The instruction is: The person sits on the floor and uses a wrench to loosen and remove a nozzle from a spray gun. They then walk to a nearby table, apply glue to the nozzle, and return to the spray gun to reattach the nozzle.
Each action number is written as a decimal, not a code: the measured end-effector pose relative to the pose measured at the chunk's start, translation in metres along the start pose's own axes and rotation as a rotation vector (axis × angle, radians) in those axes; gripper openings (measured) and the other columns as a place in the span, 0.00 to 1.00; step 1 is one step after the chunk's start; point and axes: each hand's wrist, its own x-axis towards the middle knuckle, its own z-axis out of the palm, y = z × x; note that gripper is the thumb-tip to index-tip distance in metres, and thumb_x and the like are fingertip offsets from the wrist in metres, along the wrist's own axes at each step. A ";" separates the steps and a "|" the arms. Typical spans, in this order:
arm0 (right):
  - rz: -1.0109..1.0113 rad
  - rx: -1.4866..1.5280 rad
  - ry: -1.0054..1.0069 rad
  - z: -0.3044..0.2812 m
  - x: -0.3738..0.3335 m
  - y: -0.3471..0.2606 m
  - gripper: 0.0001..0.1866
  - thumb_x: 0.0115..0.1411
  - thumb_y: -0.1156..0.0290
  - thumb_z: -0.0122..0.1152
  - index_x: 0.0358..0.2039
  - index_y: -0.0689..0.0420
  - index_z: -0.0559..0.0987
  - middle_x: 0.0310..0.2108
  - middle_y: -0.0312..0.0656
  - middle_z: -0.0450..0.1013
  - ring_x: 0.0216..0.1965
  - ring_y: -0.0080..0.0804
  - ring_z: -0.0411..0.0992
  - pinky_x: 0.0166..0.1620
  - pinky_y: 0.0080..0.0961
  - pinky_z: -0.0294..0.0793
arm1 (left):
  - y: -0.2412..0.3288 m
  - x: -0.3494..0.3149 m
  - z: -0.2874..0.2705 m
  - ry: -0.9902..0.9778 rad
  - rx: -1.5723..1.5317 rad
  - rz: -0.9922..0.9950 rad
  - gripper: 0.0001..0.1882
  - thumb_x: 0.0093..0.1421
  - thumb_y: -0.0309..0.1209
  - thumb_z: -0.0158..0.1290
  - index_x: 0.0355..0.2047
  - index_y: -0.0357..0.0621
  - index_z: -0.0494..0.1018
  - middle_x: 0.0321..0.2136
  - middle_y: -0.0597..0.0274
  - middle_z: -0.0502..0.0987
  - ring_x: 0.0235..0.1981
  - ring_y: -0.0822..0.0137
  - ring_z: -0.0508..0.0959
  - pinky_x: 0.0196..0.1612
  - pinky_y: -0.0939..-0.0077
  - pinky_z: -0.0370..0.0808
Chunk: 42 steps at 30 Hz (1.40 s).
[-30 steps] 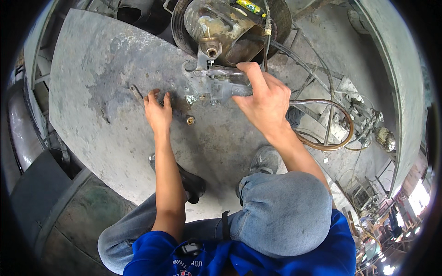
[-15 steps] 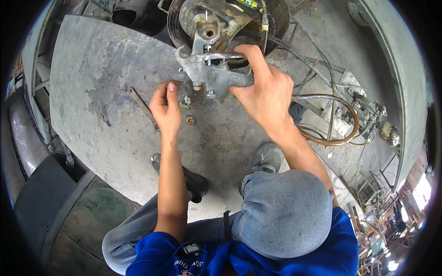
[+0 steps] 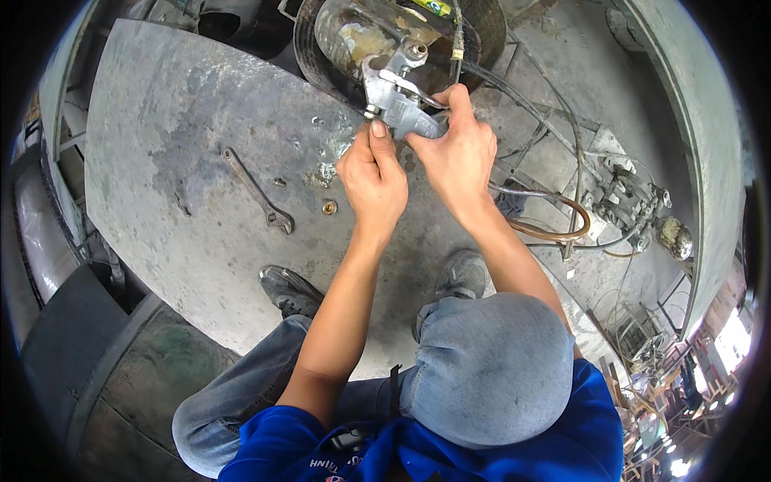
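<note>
R hand (image 3: 459, 151) is gripping spray gun (image 3: 405, 116); L hand (image 3: 373, 175) is pinching end fitting (image 3: 370, 112) at its fingertips, prob. adjusting it; next move's needing gun kept steady.

Passage between wrench (image 3: 256, 189) and left hand (image 3: 373, 178), brass ring (image 3: 329, 208) inside it, basin (image 3: 307, 56) beyond

Dark tub (image 3: 307, 55), perhaps yellow tube (image 3: 434, 8)

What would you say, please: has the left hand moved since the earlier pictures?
Yes: the left hand has moved rightward, from left of the brass-coloured ring to its right.
</note>
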 end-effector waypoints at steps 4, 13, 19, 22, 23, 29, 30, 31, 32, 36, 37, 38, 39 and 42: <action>0.040 0.019 0.003 0.006 0.002 0.011 0.26 0.44 0.67 0.76 0.41 0.55 0.70 0.24 0.55 0.79 0.31 0.61 0.79 0.35 0.51 0.77 | -0.005 -0.002 0.010 -0.045 -0.095 -0.141 0.18 0.72 0.36 0.50 0.28 0.35 0.70 0.17 0.59 0.68 0.18 0.68 0.65 0.25 0.68 0.64; 0.072 0.049 -0.047 0.017 -0.005 0.012 0.30 0.45 0.67 0.77 0.46 0.55 0.70 0.25 0.56 0.79 0.32 0.63 0.78 0.37 0.52 0.77 | -0.019 0.000 0.012 0.074 0.086 0.046 0.20 0.74 0.38 0.47 0.28 0.35 0.70 0.17 0.65 0.68 0.19 0.74 0.64 0.23 0.72 0.63; 0.080 0.050 -0.041 0.021 -0.002 0.018 0.32 0.45 0.67 0.77 0.47 0.55 0.69 0.27 0.57 0.79 0.33 0.63 0.79 0.37 0.52 0.77 | -0.018 -0.002 0.013 0.058 0.090 0.014 0.22 0.73 0.38 0.45 0.27 0.33 0.70 0.17 0.49 0.73 0.17 0.56 0.71 0.26 0.60 0.68; 0.088 0.051 -0.061 0.023 -0.003 0.021 0.32 0.45 0.67 0.78 0.47 0.56 0.68 0.27 0.57 0.79 0.34 0.63 0.79 0.38 0.52 0.77 | -0.019 -0.002 0.009 0.032 0.183 0.074 0.23 0.74 0.40 0.45 0.26 0.34 0.70 0.17 0.53 0.71 0.18 0.61 0.69 0.25 0.63 0.67; 0.085 0.051 -0.067 0.023 -0.003 0.021 0.32 0.45 0.67 0.78 0.47 0.56 0.68 0.27 0.57 0.79 0.34 0.63 0.79 0.38 0.52 0.77 | -0.021 -0.001 0.009 0.040 0.154 0.037 0.23 0.74 0.41 0.46 0.26 0.35 0.70 0.16 0.58 0.68 0.19 0.66 0.66 0.25 0.65 0.66; 0.112 0.017 -0.054 0.027 -0.003 0.023 0.32 0.46 0.67 0.77 0.47 0.56 0.68 0.28 0.58 0.79 0.34 0.64 0.79 0.38 0.51 0.78 | -0.022 0.003 0.009 -0.009 0.094 -0.061 0.24 0.73 0.41 0.47 0.25 0.34 0.70 0.15 0.55 0.67 0.19 0.66 0.66 0.25 0.62 0.66; 0.108 0.021 -0.046 0.028 -0.003 0.023 0.31 0.45 0.67 0.77 0.47 0.56 0.69 0.26 0.55 0.78 0.32 0.61 0.79 0.37 0.49 0.77 | -0.020 0.002 0.010 0.021 0.143 0.075 0.25 0.74 0.41 0.47 0.24 0.34 0.70 0.15 0.53 0.67 0.18 0.65 0.66 0.25 0.61 0.66; 0.105 0.024 -0.039 0.029 -0.004 0.023 0.31 0.45 0.67 0.77 0.47 0.56 0.69 0.24 0.52 0.78 0.31 0.58 0.79 0.37 0.48 0.76 | -0.019 0.003 0.010 0.026 0.177 0.066 0.24 0.74 0.40 0.47 0.25 0.33 0.70 0.16 0.51 0.68 0.19 0.62 0.67 0.26 0.61 0.66; 0.114 0.026 -0.035 0.030 -0.004 0.023 0.31 0.44 0.67 0.76 0.47 0.56 0.69 0.22 0.49 0.77 0.29 0.55 0.79 0.36 0.46 0.75 | -0.018 0.004 0.009 0.026 0.213 0.081 0.23 0.74 0.40 0.47 0.26 0.33 0.71 0.17 0.49 0.69 0.19 0.60 0.68 0.27 0.60 0.67; 0.114 0.018 -0.051 0.032 -0.005 0.024 0.31 0.45 0.67 0.77 0.47 0.56 0.69 0.24 0.52 0.78 0.31 0.57 0.79 0.37 0.47 0.76 | -0.017 0.007 0.007 -0.105 0.322 -0.269 0.21 0.73 0.40 0.46 0.31 0.33 0.72 0.22 0.43 0.73 0.21 0.51 0.71 0.29 0.57 0.67; 0.116 0.014 -0.056 0.032 -0.005 0.025 0.32 0.45 0.67 0.77 0.47 0.56 0.69 0.26 0.54 0.79 0.33 0.60 0.79 0.38 0.49 0.77 | -0.018 0.007 0.007 -0.099 0.271 -0.185 0.21 0.73 0.40 0.45 0.30 0.33 0.72 0.22 0.42 0.73 0.22 0.47 0.73 0.29 0.55 0.68; 0.115 0.010 -0.052 0.031 -0.005 0.026 0.32 0.46 0.67 0.77 0.48 0.56 0.68 0.28 0.57 0.80 0.35 0.62 0.79 0.39 0.51 0.78 | -0.018 0.007 0.008 -0.081 0.229 -0.119 0.21 0.73 0.39 0.44 0.29 0.33 0.71 0.21 0.41 0.74 0.23 0.43 0.74 0.29 0.52 0.68; 0.126 0.018 -0.059 0.031 -0.004 0.026 0.32 0.46 0.67 0.77 0.48 0.56 0.68 0.28 0.57 0.80 0.34 0.62 0.79 0.39 0.51 0.78 | -0.018 0.007 0.008 -0.062 0.188 -0.052 0.22 0.73 0.39 0.44 0.28 0.33 0.71 0.21 0.40 0.74 0.24 0.40 0.75 0.29 0.49 0.69; 0.146 0.027 -0.066 0.030 -0.004 0.028 0.32 0.46 0.67 0.78 0.48 0.56 0.68 0.28 0.56 0.80 0.34 0.62 0.79 0.39 0.51 0.78 | -0.018 0.009 0.008 -0.004 0.347 0.203 0.23 0.74 0.40 0.43 0.28 0.33 0.71 0.22 0.40 0.74 0.25 0.40 0.76 0.31 0.50 0.69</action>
